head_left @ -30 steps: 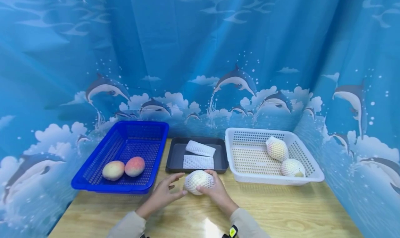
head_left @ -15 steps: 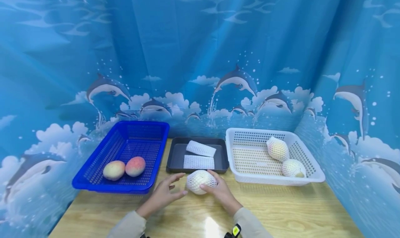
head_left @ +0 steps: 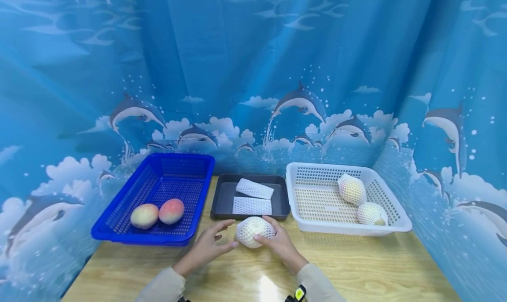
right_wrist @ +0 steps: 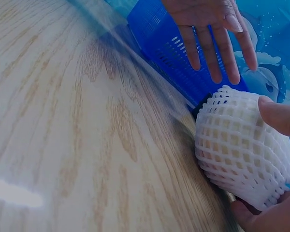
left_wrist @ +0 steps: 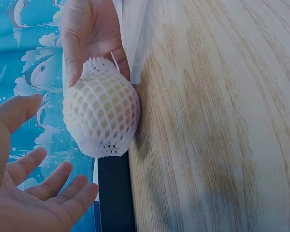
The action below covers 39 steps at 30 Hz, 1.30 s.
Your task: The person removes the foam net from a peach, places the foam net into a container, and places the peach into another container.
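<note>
A peach wrapped in a white foam net is at the front middle of the table. My right hand grips it from the right, thumb on the near side and fingers behind. In the right wrist view the net covers the fruit, its pale skin showing through the mesh. To the left, my left hand is held apart from the peach with fingers spread and nothing in it. The left wrist view shows a gap between those fingers and the netted peach.
Two bare peaches lie in a blue basket at left. A dark tray behind the hands holds two flat foam nets. At right, a white basket contains two netted peaches. A dolphin-printed curtain hangs behind.
My right hand has shifted slightly to the right with the netted peach, widening the gap to my left hand. The left hand has stayed in place.
</note>
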Motion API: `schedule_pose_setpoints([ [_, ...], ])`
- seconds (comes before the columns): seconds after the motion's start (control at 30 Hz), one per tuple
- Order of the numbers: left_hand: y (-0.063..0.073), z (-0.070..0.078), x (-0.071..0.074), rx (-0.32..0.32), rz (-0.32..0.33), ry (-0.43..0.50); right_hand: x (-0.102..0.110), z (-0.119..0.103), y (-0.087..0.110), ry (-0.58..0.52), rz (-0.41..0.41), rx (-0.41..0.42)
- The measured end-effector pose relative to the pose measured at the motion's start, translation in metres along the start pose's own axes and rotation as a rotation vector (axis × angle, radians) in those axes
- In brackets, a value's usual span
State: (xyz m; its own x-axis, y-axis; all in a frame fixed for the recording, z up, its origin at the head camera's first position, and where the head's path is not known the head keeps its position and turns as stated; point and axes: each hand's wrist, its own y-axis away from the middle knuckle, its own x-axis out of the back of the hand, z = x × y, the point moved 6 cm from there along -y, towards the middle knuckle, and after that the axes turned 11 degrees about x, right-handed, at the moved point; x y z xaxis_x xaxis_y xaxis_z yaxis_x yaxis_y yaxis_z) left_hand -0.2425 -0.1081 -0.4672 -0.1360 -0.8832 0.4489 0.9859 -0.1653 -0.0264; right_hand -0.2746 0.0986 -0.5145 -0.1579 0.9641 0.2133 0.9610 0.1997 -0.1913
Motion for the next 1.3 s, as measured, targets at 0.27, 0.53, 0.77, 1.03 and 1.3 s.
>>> schedule_pose_setpoints([
  [0.27, 0.000, -0.001, 0.000, -0.008, -0.007, 0.002, 0.004, 0.003, -0.002, -0.006, 0.035, 0.007],
  [0.53, 0.000, -0.001, 0.000, -0.008, 0.001, -0.012, 0.005, 0.002, 0.001, -0.033, 0.024, 0.004],
  [0.77, 0.000, -0.001, 0.000, -0.012, 0.006, -0.024, 0.008, -0.003, 0.004, -0.031, 0.002, -0.018],
  [1.03, 0.000, -0.003, 0.000, -0.013, 0.001, -0.026, 0.011, 0.000, 0.005, -0.033, 0.001, -0.027],
  [1.3, -0.001, -0.003, -0.001, 0.000, -0.009, -0.011, 0.020, 0.001, 0.006, 0.012, 0.053, -0.033],
])
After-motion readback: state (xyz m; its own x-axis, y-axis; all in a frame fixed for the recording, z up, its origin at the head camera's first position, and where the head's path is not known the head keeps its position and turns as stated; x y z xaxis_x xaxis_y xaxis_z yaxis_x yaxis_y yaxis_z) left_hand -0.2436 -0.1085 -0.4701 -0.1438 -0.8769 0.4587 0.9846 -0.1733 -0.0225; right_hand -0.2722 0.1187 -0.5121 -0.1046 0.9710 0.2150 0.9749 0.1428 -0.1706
